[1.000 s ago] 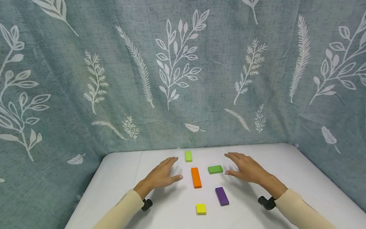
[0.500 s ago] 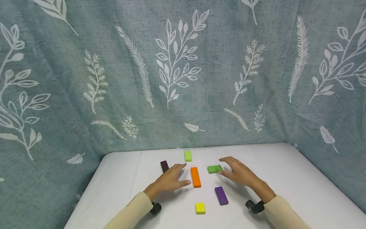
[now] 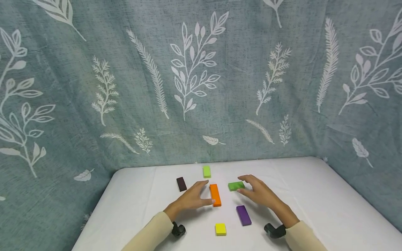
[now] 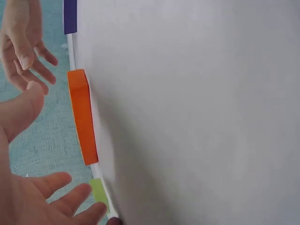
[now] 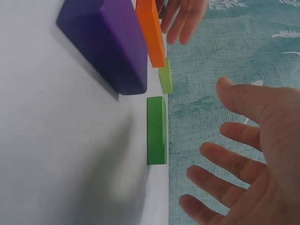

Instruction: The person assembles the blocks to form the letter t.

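Farthest left on the worktop (image 3: 132, 205), the dark brown block (image 3: 181, 184) lies near your left hand (image 3: 192, 198), which is released, holding nothing. Next, at the back, is the light green block (image 3: 206, 171), then the orange block (image 3: 215, 192), its near end under your left thumb. The yellow block (image 3: 221, 229) lies nearest you, then come the green block (image 3: 235, 186) and the purple block (image 3: 243, 215). Your right hand (image 3: 259, 192) is released too, beside the green block. All six lie apart, none gripped or stacked, so the work seems barely begun, the handling all left.
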Available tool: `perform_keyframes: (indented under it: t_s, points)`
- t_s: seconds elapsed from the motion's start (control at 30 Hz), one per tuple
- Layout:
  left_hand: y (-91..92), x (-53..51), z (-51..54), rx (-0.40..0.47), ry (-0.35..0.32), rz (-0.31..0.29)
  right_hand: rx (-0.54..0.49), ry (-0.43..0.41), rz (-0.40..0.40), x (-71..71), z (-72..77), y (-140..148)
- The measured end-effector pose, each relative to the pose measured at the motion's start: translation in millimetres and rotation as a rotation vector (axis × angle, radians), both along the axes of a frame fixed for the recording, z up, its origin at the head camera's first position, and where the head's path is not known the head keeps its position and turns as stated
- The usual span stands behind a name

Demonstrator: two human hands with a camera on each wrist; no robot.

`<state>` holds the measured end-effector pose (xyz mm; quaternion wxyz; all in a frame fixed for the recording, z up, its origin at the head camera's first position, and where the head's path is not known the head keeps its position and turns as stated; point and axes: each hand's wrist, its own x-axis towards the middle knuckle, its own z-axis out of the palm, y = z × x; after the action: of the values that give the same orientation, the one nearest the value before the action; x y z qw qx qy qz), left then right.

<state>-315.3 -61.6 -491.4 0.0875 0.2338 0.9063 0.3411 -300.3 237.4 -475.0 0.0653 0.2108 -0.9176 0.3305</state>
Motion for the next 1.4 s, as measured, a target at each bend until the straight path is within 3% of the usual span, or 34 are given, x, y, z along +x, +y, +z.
perform_keyframes:
  t_s: [0.17, 0.33, 0.6, 0.97, 1.4]
  points:
    - [7.3, -5.1, -7.2, -0.019, 0.003, -0.019, -0.002, -0.001, -0.016, 2.2, -2.5, 2]
    - [12.5, -6.7, -7.6, -0.106, 0.046, -0.028, -0.016, 0.03, -0.009, 0.6, -1.6, 3]
    - [16.4, -6.0, -8.2, -0.174, 0.08, -0.031, -0.022, 0.001, -0.001, -1.7, -3.0, -1]
    - [21.1, -7.8, -8.6, -0.183, 0.123, -0.035, -0.018, 0.0, 0.006, 1.3, -1.7, -3]
    - [17.0, 1.0, -0.2, -0.139, 0.131, -0.036, -0.023, -0.023, 0.007, 3.3, -0.2, -2]
